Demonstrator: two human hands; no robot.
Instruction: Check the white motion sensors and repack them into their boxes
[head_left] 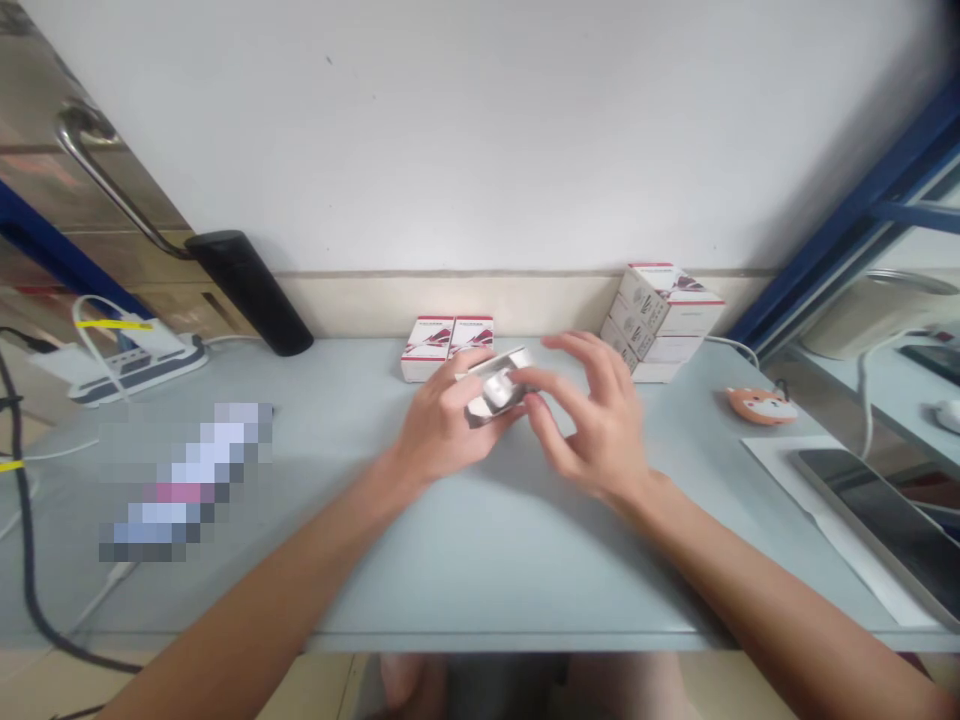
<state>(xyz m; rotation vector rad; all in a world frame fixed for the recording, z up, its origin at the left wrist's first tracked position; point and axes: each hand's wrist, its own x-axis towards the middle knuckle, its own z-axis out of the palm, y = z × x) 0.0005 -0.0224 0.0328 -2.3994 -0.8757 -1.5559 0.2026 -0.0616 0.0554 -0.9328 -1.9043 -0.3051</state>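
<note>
the work looks to be in its early part, as i judge it: the left hand (439,425) is curled tight around a small white and silver cardboard box (496,388), held just above the pale grey bench (480,560) near its middle. the box seems partly open at its top, though blur hides the detail. the right hand (600,430) meets the box from 3 o'clock, thumb and forefinger at its end and the other fingers spread; whether it pinches or only touches, i cannot tell. nothing taken out of a box lies on the bench, and every other carton looks shut, so most of the lot seems left to handle. counted: one box in the hands; two flat white and red cartons (448,347) side by side at 12 o'clock, just behind the hands; one stack of white and red cartons (664,318) at 2 o'clock by the wall, three tiers showing, its full number not clear. around these are one orange animal-shaped trinket (761,405) at 3 o'clock, one dark flat tablet (885,525) at 4 o'clock, one black cylinder (251,292) at 10 o'clock, and one white power strip (135,362) at 9 o'clock.
</note>
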